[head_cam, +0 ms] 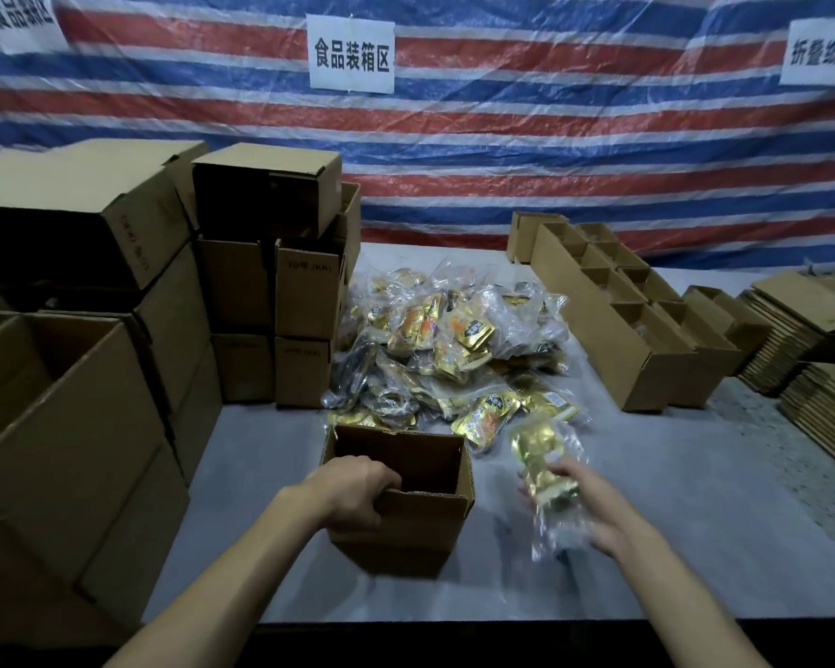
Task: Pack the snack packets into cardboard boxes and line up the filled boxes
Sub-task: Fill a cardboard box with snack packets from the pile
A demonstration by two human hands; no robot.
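Left forearm [242, 566] and right forearm [685, 585] are bare along their whole visible length. Left hand [353, 489] and right hand [598, 518] are bare too, the right one blurred.

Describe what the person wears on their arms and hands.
No gloves, watch or wristband on the left hand or right hand; no sleeve shows anywhere up to the picture's edge. The right hand is blurred, so a ring there cannot be ruled out.

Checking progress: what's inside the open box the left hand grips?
Only shadowed inner walls of the open brown cardboard box show, no contents visible. The near wall and left hand hide its floor.
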